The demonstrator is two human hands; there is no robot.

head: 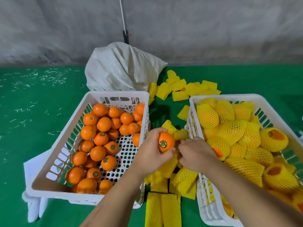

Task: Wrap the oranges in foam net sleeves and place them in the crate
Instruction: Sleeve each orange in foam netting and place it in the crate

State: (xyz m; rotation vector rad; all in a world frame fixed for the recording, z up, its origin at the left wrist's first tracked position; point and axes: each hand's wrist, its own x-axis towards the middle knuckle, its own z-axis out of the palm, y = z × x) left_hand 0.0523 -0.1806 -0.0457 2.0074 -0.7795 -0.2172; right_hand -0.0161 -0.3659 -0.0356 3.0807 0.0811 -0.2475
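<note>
My left hand (151, 151) grips a bare orange (166, 142) with a round sticker, held between the two crates. My right hand (195, 154) is just right of it, fingers curled over the yellow foam net sleeves (185, 177) lying in the gap; I cannot tell whether it pinches one. The white crate on the left (54, 161) holds several bare oranges (98, 138). The white crate on the right (193, 102) is filled with several oranges in yellow sleeves (232, 133).
More loose yellow sleeves (185, 89) lie on the green cloth behind the crates, and flat ones (162, 210) lie at the front. A white woven sack (121, 68) leans against the grey wall. A white cloth (32, 203) sits under the left crate.
</note>
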